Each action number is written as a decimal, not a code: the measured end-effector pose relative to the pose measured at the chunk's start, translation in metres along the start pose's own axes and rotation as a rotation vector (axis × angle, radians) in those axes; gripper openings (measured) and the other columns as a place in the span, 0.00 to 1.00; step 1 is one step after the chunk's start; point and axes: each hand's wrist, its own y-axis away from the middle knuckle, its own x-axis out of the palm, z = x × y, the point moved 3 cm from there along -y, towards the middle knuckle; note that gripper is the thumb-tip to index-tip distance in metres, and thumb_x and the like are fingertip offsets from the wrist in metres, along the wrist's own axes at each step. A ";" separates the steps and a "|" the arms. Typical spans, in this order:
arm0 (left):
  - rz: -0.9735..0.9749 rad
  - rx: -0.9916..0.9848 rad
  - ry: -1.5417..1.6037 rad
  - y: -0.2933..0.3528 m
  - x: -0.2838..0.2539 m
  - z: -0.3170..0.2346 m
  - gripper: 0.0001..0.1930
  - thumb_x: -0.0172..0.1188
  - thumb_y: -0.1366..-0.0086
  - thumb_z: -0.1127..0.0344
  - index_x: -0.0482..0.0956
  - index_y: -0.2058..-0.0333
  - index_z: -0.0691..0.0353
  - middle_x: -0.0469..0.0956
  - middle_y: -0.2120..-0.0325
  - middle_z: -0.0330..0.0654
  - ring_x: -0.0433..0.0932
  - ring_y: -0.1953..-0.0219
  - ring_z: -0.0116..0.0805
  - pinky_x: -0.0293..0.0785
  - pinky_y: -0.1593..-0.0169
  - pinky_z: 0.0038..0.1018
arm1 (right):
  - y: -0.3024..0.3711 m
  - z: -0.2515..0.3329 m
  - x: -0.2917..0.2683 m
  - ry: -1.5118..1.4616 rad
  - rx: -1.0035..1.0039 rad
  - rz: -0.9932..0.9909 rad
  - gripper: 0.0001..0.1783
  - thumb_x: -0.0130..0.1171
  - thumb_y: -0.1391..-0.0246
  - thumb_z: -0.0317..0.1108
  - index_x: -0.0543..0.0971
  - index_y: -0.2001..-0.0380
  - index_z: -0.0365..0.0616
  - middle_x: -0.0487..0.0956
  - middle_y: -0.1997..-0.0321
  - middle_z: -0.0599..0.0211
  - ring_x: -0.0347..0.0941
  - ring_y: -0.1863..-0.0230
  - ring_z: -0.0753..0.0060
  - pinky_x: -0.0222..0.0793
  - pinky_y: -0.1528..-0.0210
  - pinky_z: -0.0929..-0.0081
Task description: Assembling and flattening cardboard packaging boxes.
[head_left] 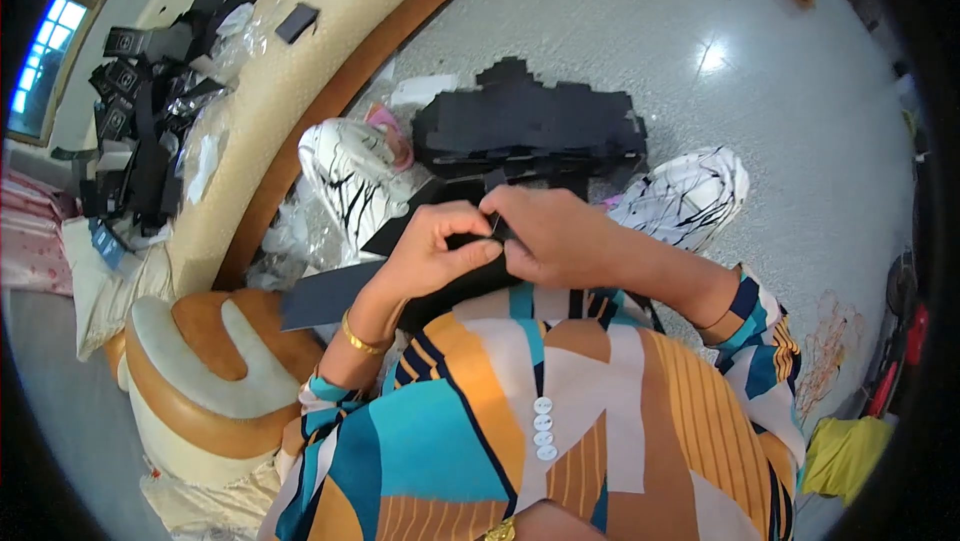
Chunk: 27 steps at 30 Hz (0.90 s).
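Observation:
My left hand point(440, 249) and my right hand point(553, 236) meet in front of my chest, fingers pinched together. Between the fingertips is a black card piece point(497, 181), its top end poking up past my right hand; most of it is hidden by the fingers. Below my hands, more black material covers my lap, its shape unclear. A flat dark card sheet point(335, 296) sticks out beside my left wrist. Beyond my hands, between my knees, lies a wide stack of flat black card pieces point(530, 126).
A cream padded bed or couch edge point(310, 71) runs along the left, piled with black boxes point(140, 121) and clear plastic wrapping. By my left elbow is a brown-and-cream cushioned seat point(215, 371). A yellow-green cloth point(845, 456) lies at lower right on the grey floor point(700, 1).

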 end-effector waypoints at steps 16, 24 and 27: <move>0.071 0.397 -0.510 -0.033 -0.014 -0.118 0.06 0.62 0.53 0.66 0.75 0.82 0.58 0.67 0.85 0.35 0.68 0.74 0.34 0.49 0.44 0.40 | 0.007 0.078 -0.080 0.544 -0.339 -0.323 0.19 0.62 0.61 0.50 0.70 0.78 0.47 0.69 0.70 0.63 0.66 0.63 0.61 0.51 0.48 0.59; 0.159 0.606 -0.663 -0.005 0.016 -0.155 0.07 0.62 0.53 0.66 0.73 0.83 0.56 0.67 0.84 0.35 0.69 0.73 0.33 0.55 0.47 0.39 | 0.040 0.089 -0.062 0.078 -0.190 -0.079 0.23 0.60 0.56 0.52 0.68 0.82 0.43 0.68 0.81 0.64 0.66 0.78 0.57 0.58 0.79 0.68; 0.116 0.673 -0.748 0.001 0.028 -0.147 0.08 0.61 0.52 0.65 0.71 0.84 0.56 0.65 0.85 0.34 0.69 0.74 0.32 0.61 0.49 0.35 | 0.051 0.095 -0.058 0.210 -0.167 -0.096 0.22 0.59 0.56 0.53 0.70 0.82 0.44 0.69 0.81 0.63 0.69 0.76 0.58 0.61 0.76 0.67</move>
